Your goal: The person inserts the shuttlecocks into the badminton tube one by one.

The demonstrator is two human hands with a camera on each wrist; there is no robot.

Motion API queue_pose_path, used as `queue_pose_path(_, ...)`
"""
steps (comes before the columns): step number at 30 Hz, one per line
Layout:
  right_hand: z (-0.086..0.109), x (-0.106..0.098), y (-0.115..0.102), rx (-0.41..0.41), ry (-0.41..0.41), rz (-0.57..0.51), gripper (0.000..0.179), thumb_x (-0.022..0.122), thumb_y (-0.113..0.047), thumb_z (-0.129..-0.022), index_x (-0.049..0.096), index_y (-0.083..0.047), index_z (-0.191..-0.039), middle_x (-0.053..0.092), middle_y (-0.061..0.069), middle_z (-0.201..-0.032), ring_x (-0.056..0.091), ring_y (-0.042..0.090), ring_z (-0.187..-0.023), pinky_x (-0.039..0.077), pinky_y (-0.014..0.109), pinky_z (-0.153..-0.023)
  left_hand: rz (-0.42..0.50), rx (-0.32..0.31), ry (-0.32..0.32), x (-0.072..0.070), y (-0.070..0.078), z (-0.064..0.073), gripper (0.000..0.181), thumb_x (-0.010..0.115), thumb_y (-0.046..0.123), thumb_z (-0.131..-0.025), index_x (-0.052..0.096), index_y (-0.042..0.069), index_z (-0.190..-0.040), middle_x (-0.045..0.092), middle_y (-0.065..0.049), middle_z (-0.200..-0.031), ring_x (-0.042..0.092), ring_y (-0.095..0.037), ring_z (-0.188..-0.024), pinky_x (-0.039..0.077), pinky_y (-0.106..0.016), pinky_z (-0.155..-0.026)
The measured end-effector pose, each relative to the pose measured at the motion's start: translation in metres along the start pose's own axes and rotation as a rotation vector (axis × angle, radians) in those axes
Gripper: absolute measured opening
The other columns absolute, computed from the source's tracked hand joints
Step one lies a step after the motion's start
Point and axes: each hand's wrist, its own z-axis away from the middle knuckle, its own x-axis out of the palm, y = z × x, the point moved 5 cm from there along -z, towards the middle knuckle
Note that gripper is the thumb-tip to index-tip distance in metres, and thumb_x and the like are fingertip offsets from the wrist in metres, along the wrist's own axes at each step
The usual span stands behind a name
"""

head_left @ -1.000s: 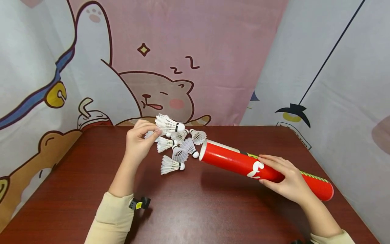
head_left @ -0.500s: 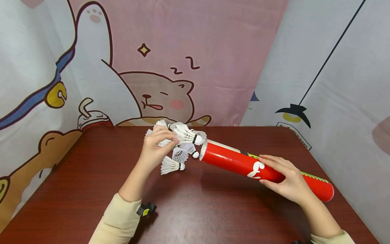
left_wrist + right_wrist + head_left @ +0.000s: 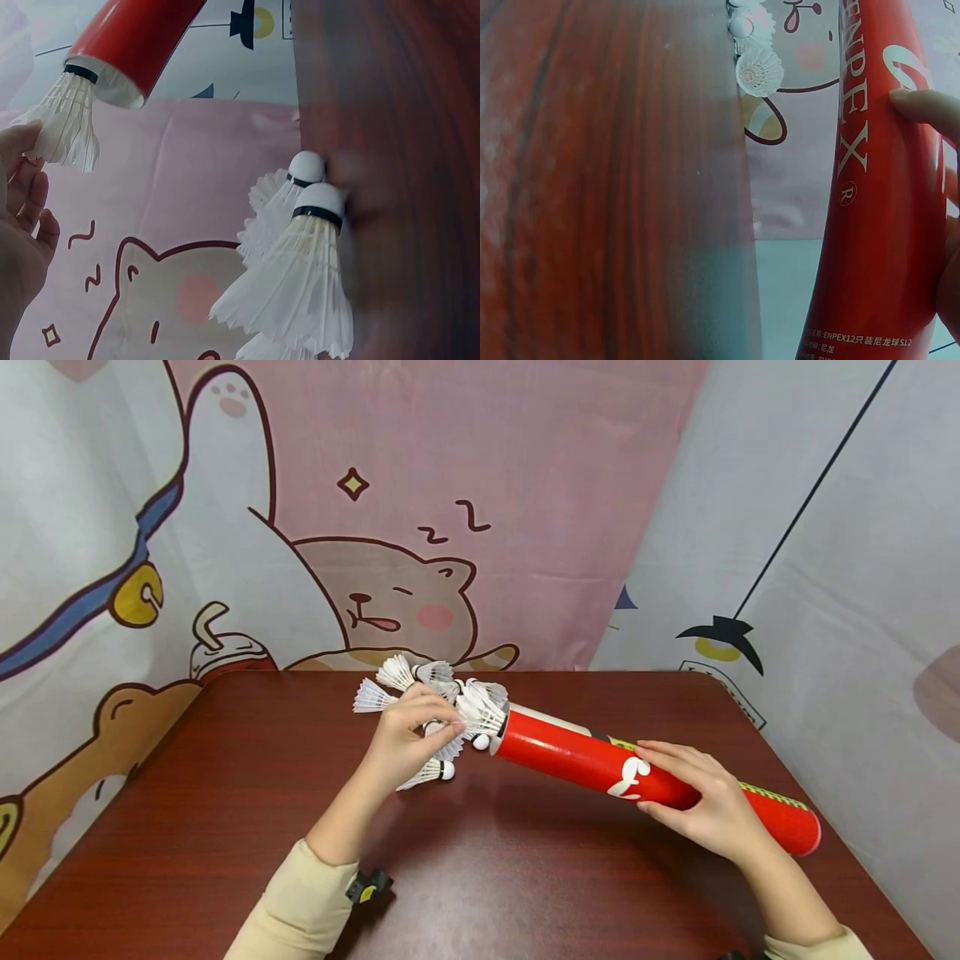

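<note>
My left hand (image 3: 408, 739) pinches a white shuttlecock (image 3: 482, 712) by its feather skirt. The shuttlecock's cork end is inside the mouth of a red tube (image 3: 562, 747), and its black band sits right at the rim in the left wrist view. My right hand (image 3: 701, 793) grips the tube around its middle, thumb on the near side. The tube slants, its open end raised toward the left. Behind and below my left hand lie several loose shuttlecocks (image 3: 395, 672), partly hidden by the hand; two of them (image 3: 319, 232) show large in the left wrist view.
The brown table (image 3: 465, 877) extends under both arms, its far edge close behind the shuttlecock pile. A printed cloth (image 3: 570, 510) with cartoon animals hangs behind and at the sides. A small black device (image 3: 369, 887) is strapped to the left wrist.
My left hand has carried the shuttlecock rightward and down from above the pile, and its cork end has entered the tube's mouth. The right hand and the tube have stayed in place.
</note>
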Motion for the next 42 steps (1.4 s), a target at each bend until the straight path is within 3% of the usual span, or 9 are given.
queue_pose_path(11, 0.000, 0.001, -0.003, 0.019, -0.012, -0.018, 0.079, 0.090, -0.007, -0.059, 0.061, -0.020, -0.131, 0.055, -0.005, -0.132, 0.044, 0.006, -0.116, 0.036, 0.020, -0.086, 0.049, -0.001, -0.083, 0.021, -0.001, 0.008, 0.013, 0.077, -0.007, -0.074, 0.075, 0.004, -0.081, 0.070, -0.002, -0.080, 0.055, -0.021, -0.084, 0.042, -0.033, -0.079)
queue_pose_path(28, -0.003, 0.000, -0.014, -0.041, -0.007, -0.045, 0.077, 0.090, -0.009, -0.059, 0.062, -0.018, -0.130, 0.057, -0.001, -0.131, 0.047, 0.012, -0.115, 0.035, 0.019, -0.089, 0.119, -0.064, -0.113, 0.035, -0.002, 0.014, 0.017, 0.077, -0.010, -0.072, 0.076, 0.005, -0.079, 0.070, 0.002, -0.080, 0.053, -0.016, -0.082, 0.043, -0.029, -0.074)
queue_pose_path(37, -0.003, 0.003, -0.018, -0.067, -0.015, -0.053, 0.076, 0.089, -0.009, -0.060, 0.062, -0.019, -0.130, 0.057, -0.001, -0.130, 0.047, 0.013, -0.115, 0.035, 0.021, -0.088, 0.166, -0.126, -0.149, 0.039, -0.001, 0.015, 0.019, 0.071, -0.019, -0.070, 0.074, -0.002, -0.077, 0.070, -0.008, -0.080, 0.055, -0.022, -0.080, 0.044, -0.029, -0.073)
queue_pose_path(42, -0.002, 0.006, -0.017, -0.070, -0.031, -0.055, 0.076, 0.089, -0.009, -0.060, 0.062, -0.019, -0.130, 0.057, -0.001, -0.130, 0.048, 0.013, -0.115, 0.035, 0.023, -0.089, 0.198, -0.157, -0.169, 0.039, 0.014, 0.009, 0.021, 0.063, -0.025, -0.067, 0.072, -0.008, -0.074, 0.069, -0.015, -0.075, 0.054, -0.026, -0.077, 0.044, -0.029, -0.072)
